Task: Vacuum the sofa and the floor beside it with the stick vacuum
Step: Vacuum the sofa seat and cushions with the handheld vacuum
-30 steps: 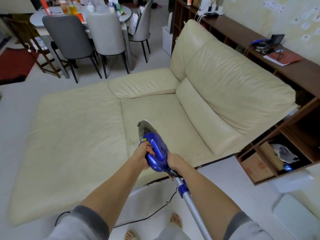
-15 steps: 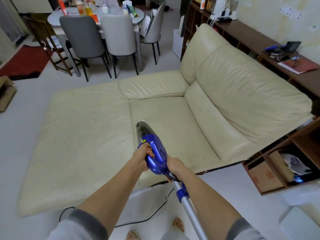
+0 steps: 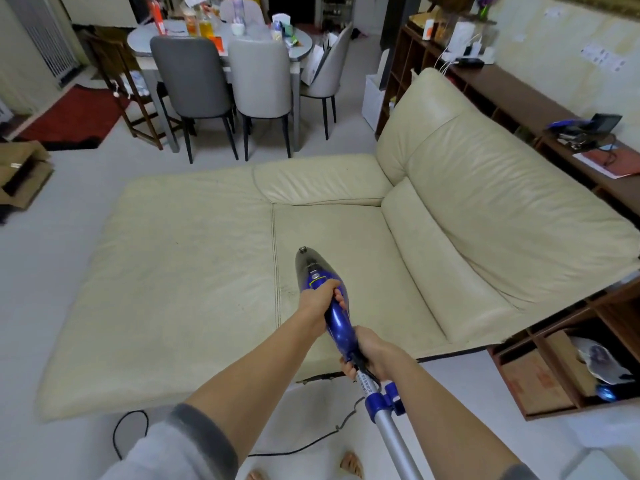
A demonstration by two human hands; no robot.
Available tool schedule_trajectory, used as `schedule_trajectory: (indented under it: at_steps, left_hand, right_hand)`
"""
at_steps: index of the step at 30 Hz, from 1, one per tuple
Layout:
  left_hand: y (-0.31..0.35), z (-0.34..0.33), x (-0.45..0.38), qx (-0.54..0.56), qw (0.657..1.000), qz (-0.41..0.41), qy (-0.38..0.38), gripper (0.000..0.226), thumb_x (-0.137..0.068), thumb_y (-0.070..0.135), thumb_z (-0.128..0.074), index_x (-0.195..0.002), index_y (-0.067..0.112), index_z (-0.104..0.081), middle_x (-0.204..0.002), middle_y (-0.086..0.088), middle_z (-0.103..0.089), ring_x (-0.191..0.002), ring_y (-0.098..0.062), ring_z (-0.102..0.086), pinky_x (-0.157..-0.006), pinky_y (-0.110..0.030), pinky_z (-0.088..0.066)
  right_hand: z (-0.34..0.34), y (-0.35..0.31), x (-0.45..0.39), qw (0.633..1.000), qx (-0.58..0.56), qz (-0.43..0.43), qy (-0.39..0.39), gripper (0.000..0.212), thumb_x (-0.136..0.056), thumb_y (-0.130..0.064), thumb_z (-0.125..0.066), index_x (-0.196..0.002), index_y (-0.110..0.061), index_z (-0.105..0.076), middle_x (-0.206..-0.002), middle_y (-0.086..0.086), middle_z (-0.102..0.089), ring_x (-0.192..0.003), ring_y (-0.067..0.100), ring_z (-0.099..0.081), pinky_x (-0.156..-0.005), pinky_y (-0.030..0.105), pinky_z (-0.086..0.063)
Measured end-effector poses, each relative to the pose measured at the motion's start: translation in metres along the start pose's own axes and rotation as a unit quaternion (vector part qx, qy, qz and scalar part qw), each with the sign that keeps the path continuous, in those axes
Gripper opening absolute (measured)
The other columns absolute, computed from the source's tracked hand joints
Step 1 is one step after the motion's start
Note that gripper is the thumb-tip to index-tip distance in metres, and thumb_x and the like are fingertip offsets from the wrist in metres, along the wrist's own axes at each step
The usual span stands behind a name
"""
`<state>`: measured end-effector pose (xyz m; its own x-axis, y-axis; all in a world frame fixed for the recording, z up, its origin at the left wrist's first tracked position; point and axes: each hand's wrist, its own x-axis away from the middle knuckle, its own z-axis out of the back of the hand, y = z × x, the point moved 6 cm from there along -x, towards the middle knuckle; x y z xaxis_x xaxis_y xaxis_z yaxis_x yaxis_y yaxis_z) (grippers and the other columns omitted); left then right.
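Observation:
A blue stick vacuum (image 3: 337,315) points away from me over the seat of a cream leather sofa (image 3: 194,271). Its clear nose (image 3: 306,263) is over the seat near the stitched seam. My left hand (image 3: 320,299) grips the blue body just behind the nose. My right hand (image 3: 369,351) grips the rear of the body where the silver tube (image 3: 394,441) joins. The tube runs back toward me past a blue collar. Its black cord (image 3: 311,443) trails across the white floor in front of my feet.
A dining table (image 3: 221,36) with grey chairs stands beyond the sofa. Dark wooden shelving (image 3: 568,382) runs along the right, holding boxes. A red rug (image 3: 74,114) and a cardboard box (image 3: 20,171) lie at the left. A white object (image 3: 606,465) sits at lower right.
The view has tilted up and shifted, showing more of the dining area. The vacuum has swung to point straighter ahead along the seat. Both hands keep their grip.

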<state>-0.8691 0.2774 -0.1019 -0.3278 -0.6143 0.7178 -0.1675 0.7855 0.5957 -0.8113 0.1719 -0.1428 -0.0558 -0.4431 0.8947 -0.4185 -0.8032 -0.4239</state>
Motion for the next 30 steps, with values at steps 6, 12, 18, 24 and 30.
schedule_trajectory:
  at_steps: [6, 12, 18, 24, 30]
  left_hand:
    - [-0.001, 0.040, 0.000, 0.095, 0.995, 0.016, 0.020, 0.029, -0.091, 0.006, -0.052, -0.064, 0.012, -0.045, -0.038, 0.002, -0.040, -0.028, -0.009, -0.037, -0.034, -0.016, -0.034]
    - [0.011, 0.078, 0.001, 0.101, 0.993, 0.024, 0.055, 0.028, -0.090, 0.007, -0.053, -0.064, 0.014, -0.044, -0.039, 0.004, -0.036, -0.029, -0.007, -0.031, -0.030, -0.014, -0.030]
    - [0.013, 0.099, 0.003, 0.102, 0.992, 0.024, 0.069, 0.021, -0.087, 0.003, -0.051, -0.069, 0.013, -0.048, -0.042, 0.005, -0.036, -0.032, -0.006, -0.031, -0.031, -0.014, -0.030]
    - [0.001, 0.085, 0.000, 0.097, 0.993, 0.038, 0.051, 0.025, -0.089, 0.003, -0.047, -0.066, 0.014, -0.044, -0.041, 0.006, -0.033, -0.030, -0.005, -0.029, -0.030, -0.013, -0.028]
    - [-0.006, 0.039, -0.007, 0.057, 0.997, 0.046, 0.026, 0.027, -0.092, 0.004, -0.049, -0.066, 0.012, -0.045, -0.040, 0.005, -0.035, -0.029, -0.005, -0.031, -0.030, -0.014, -0.030]
  right_hand:
    - [-0.014, -0.013, -0.003, 0.986, 0.147, 0.049, 0.061, 0.045, -0.102, -0.041, -0.023, -0.087, -0.007, -0.048, -0.044, 0.007, -0.048, -0.037, 0.016, -0.044, -0.039, 0.021, -0.041]
    - [-0.048, -0.010, -0.013, 0.981, 0.175, 0.057, 0.059, 0.050, -0.103, -0.045, -0.017, -0.087, -0.009, -0.048, -0.049, 0.007, -0.048, -0.041, 0.017, -0.043, -0.042, 0.022, -0.040]
    - [-0.060, -0.008, -0.025, 0.976, 0.190, 0.073, 0.082, 0.049, -0.101, -0.044, -0.022, -0.094, -0.008, -0.054, -0.062, 0.010, -0.054, -0.046, 0.018, -0.049, -0.045, 0.026, -0.043]
    - [-0.042, -0.007, -0.025, 0.963, 0.215, 0.095, 0.133, 0.054, -0.101, -0.047, -0.023, -0.106, -0.006, -0.059, -0.078, 0.014, -0.060, -0.058, 0.021, -0.054, -0.058, 0.031, -0.048]
    - [-0.008, -0.008, -0.012, 0.981, 0.133, 0.080, 0.112, 0.049, -0.103, -0.041, -0.021, -0.097, -0.005, -0.054, -0.054, 0.010, -0.051, -0.037, 0.019, -0.046, -0.037, 0.020, -0.039]
